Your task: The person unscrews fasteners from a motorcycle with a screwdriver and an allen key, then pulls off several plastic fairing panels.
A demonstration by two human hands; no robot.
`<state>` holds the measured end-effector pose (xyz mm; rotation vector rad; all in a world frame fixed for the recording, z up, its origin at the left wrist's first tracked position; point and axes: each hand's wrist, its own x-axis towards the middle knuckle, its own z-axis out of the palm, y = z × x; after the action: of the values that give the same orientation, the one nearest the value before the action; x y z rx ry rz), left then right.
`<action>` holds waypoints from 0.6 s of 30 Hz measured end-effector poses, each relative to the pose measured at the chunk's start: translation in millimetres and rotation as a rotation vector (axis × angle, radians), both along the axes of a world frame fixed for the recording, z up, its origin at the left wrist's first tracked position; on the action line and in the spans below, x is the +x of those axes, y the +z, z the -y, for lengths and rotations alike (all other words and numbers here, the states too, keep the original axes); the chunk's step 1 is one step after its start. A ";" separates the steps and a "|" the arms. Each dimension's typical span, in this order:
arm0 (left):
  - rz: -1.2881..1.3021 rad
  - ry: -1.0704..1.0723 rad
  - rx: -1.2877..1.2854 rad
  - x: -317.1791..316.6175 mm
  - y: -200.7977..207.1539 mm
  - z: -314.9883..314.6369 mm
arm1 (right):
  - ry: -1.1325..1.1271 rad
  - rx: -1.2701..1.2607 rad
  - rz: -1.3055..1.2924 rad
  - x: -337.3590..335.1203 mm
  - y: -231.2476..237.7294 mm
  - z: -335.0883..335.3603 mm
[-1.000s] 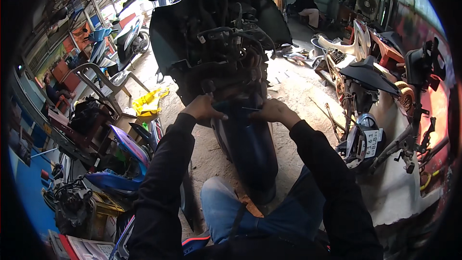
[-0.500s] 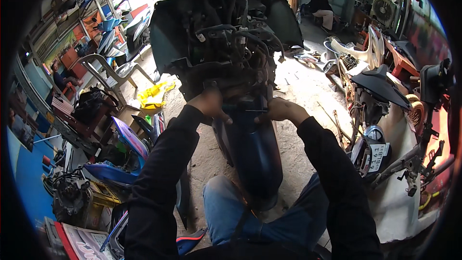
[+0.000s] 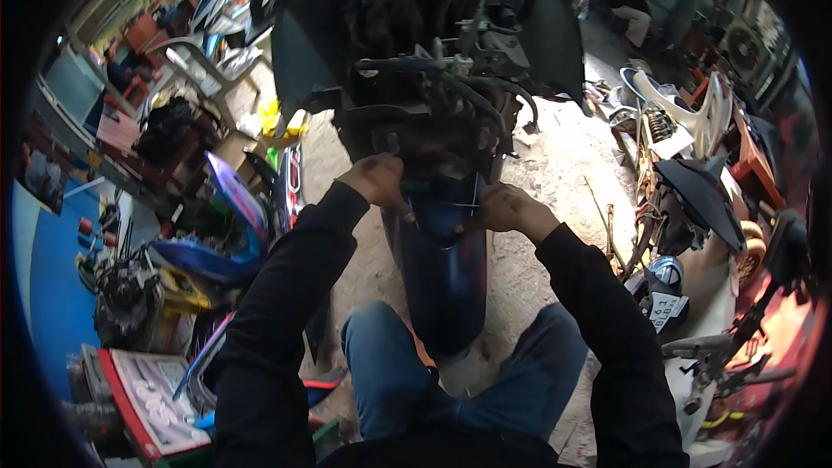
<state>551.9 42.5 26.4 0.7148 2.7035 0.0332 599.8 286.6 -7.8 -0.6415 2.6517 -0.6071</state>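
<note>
In front of me stands the stripped front end of a scooter [image 3: 425, 113], its hoses, cables and brackets bared between dark side panels. Below it a glossy dark-blue front fender [image 3: 444, 295] points down toward my knees. My left hand [image 3: 379, 182] is closed on the fender's upper left edge, thumb on top. Opposite it, my right hand [image 3: 511, 208] closes around the upper right edge with the fingers curled. A thin bright strip [image 3: 459, 204] shows beside the right fingers; I cannot make out what it is. The undersides of both grips are hidden.
Loose body panels [image 3: 234, 208], an engine part [image 3: 130, 295] and a red-framed sign [image 3: 156, 403] lie at left, near a plastic chair [image 3: 204, 65]. At right are scooter parts [image 3: 667, 130] and a licence plate [image 3: 667, 308]. A person [image 3: 637, 4] sits at the far right.
My view has shifted, and the scooter front looks larger and higher. The fender's lower end has swung left and points straighter toward me. Both hands keep their places on it.
</note>
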 end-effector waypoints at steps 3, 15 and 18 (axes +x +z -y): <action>0.007 0.117 0.122 7.5 -10.4 1.8 | -0.051 0.163 0.013 -8.5 -10.5 -2.8; 0.171 1.068 1.078 135.9 -1.2 -39.0 | -0.037 -0.093 0.165 18.2 39.9 18.0; 0.340 1.385 1.301 141.6 52.2 -52.9 | 0.023 -0.392 0.247 21.9 66.2 31.7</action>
<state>693.4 95.4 78.5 -0.9664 1.9617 1.9989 621.7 254.9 58.5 -0.6513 2.3090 -1.1370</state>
